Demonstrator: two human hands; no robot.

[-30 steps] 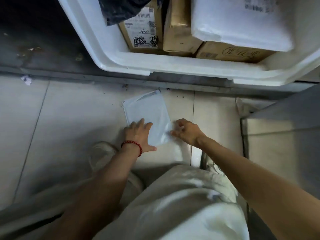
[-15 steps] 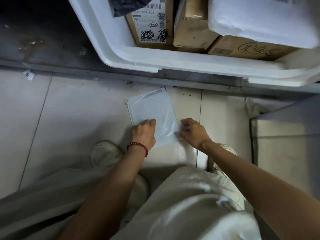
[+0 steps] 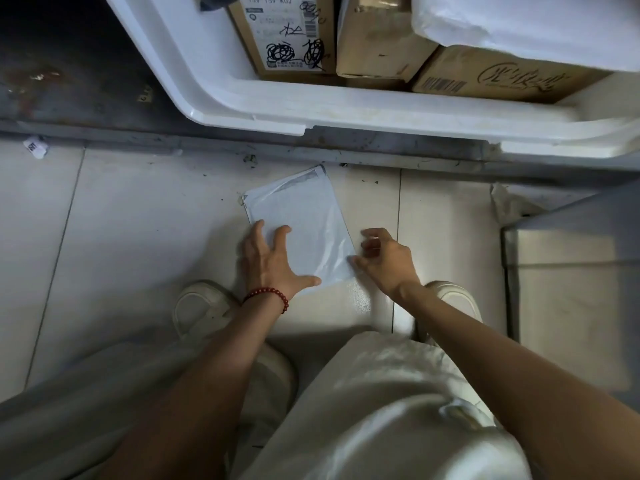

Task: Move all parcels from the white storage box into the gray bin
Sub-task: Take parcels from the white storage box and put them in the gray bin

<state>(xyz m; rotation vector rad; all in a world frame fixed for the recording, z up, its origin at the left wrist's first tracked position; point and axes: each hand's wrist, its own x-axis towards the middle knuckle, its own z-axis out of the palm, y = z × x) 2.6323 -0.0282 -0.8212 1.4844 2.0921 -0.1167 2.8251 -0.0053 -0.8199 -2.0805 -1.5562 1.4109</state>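
Note:
A flat white mailer parcel point(image 3: 304, 220) lies on the tiled floor, just in front of the white storage box point(image 3: 346, 114). My left hand point(image 3: 273, 265), with a red bead bracelet, rests on the parcel's near left part with fingers spread. My right hand point(image 3: 384, 261) is at the parcel's near right corner: its thumb tip touches the edge and its curled fingers hover beside it. Inside the box stand a labelled cardboard parcel point(image 3: 284, 32), two more cardboard parcels point(image 3: 377, 39) point(image 3: 502, 79) and a white padded parcel point(image 3: 519, 26). The gray bin point(image 3: 571, 278) is at the right.
The storage box sits on a dark raised ledge point(image 3: 86, 81) beyond a metal floor strip. My knees and two light shoes point(image 3: 201, 306) fill the bottom of the view. A scrap of paper point(image 3: 34, 147) lies far left, and crumpled plastic point(image 3: 505, 206) is by the bin.
My left hand's fingers went from curled to spread flat on the parcel. My right hand stayed at the near right corner, its fingers lifting a little off the edge. The parcel has barely shifted.

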